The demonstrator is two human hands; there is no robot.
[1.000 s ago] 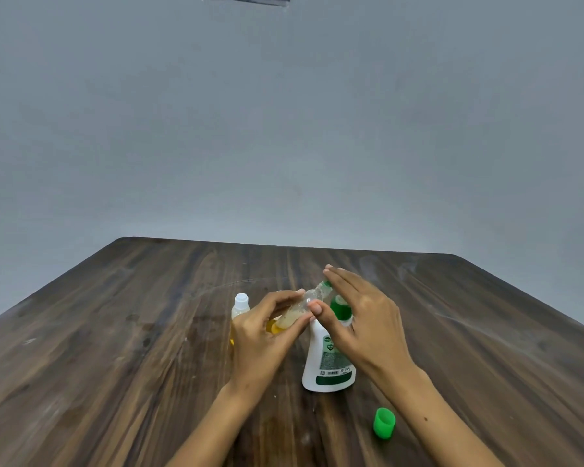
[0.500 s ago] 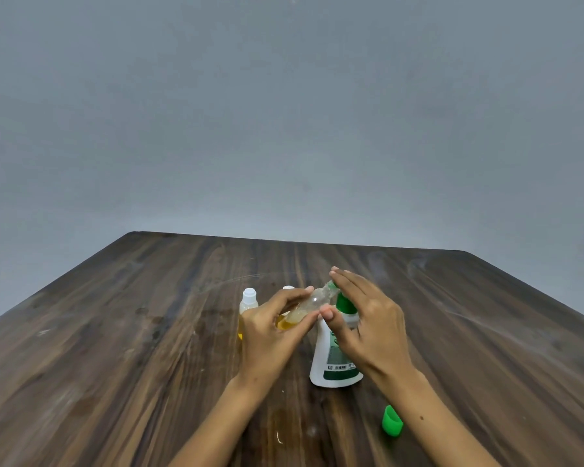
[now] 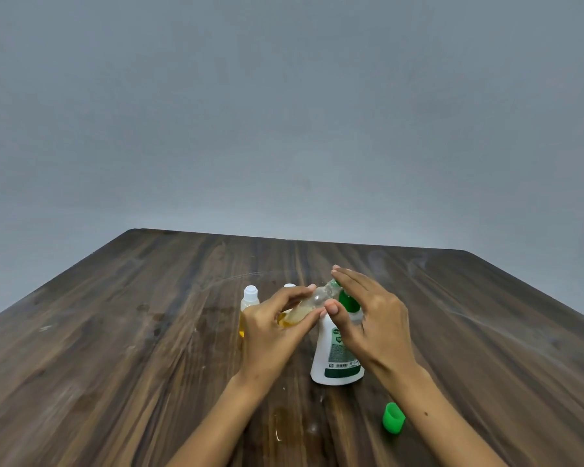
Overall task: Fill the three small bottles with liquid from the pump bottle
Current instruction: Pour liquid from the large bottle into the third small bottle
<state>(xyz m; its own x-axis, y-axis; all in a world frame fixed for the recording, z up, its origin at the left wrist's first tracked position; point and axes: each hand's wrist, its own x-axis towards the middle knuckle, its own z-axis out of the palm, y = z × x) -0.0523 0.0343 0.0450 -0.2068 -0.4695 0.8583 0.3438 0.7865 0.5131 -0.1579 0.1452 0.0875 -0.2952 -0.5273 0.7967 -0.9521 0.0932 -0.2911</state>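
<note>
A green cap [image 3: 393, 418] lies nearest on the table [image 3: 115, 348]. Beyond it, the right hand [image 3: 371, 318] presses flat-fingered on the pump bottle [image 3: 334, 358]. The left hand [image 3: 270, 332] grips 1 tilted small bottle [image 3: 312, 303] at the spout. 2 capped bottles [image 3: 250, 299] stand behind.

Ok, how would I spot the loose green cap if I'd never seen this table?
Start at the white pump bottle standing mid-table between the person's hands. Look nearer the camera and to its right, beside the right forearm: the loose green cap sits alone on the wood. It is the only bright green piece not attached to any bottle.
</note>
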